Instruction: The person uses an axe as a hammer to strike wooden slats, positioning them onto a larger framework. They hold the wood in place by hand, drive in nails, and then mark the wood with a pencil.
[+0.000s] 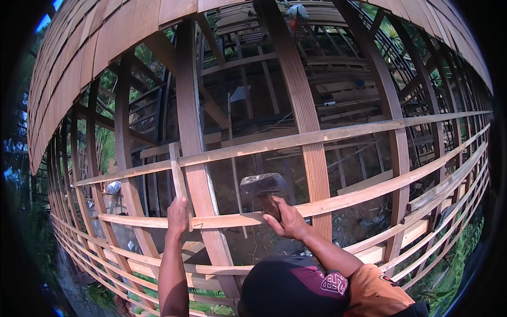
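My left hand [178, 214] is closed around the lower end of a short wooden strip [178, 171]. The strip stands nearly upright, spanning the gap between an upper batten [296, 140] and a lower batten [354, 199]. In my right hand [289, 219] is a hammer [264, 184] with a heavy, worn dark head, gripped by its wooden handle. The hammer head is raised over the gap, right of a broad timber rafter [193, 121]. Near my left hand, the lower batten's end lies across this rafter.
Wooden shingles [127, 37] cover the roof part beyond the frame. More rafters [298, 90] run away from me, with further battens [211, 269] crossing them nearer. Through the gaps, ground and stacked planks [343, 84] show far below. A dark cap [296, 288] fills the lower middle.
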`<state>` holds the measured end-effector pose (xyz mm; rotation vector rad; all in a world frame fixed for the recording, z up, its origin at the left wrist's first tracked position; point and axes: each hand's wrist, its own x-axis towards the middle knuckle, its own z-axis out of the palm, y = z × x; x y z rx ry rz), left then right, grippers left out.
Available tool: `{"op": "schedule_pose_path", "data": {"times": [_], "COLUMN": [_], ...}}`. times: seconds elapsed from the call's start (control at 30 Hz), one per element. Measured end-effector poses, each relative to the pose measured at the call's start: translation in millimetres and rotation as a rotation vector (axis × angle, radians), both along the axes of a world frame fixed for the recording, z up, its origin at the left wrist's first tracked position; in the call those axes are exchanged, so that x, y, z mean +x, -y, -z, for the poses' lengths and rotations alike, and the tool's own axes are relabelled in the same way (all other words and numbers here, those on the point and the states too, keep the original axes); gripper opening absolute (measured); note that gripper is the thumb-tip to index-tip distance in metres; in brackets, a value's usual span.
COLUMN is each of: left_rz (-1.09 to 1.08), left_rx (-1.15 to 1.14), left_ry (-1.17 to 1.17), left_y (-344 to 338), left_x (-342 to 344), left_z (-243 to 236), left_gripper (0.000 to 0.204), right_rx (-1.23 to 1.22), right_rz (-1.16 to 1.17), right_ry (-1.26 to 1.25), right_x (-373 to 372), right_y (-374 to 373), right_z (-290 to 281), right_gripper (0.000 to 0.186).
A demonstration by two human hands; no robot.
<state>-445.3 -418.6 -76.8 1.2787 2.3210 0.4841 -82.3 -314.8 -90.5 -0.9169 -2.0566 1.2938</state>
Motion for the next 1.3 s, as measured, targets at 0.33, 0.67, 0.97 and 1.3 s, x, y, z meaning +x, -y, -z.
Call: {"op": "schedule_pose_path", "data": {"times": [0.33,0.67,0.97,1.3], "left_rz": [0.073,0.061,-0.059,-0.043], "left_rx": [-0.030,-0.175,-0.009,0.004], "left_ry": [-0.280,-0.050,-0.148,-0.118], "left_y": [17.1,7.9,28.4,22.1], "left_x": [-5.7,0.0,3.1,9.0], "left_z": [-0.7,-16.4,2.8,-9.9], "left_gripper": [0.055,0.077,0.072,0.070], "right_rx": [0.013,0.002,0.139,0.370], "right_rz": [-0.028,0.032,-0.164,-0.505], "right_ry": [0.005,0.051,0.127,0.257], "right_x": [-11.4,-5.3,-37.1,-94.7], "right_y": [0.4,2.5,17.4,56.9], "right_z": [-1.8,-5.7,-35.3,-107.6], "right_gripper": [0.059,0.051,0.051,0.055]}}
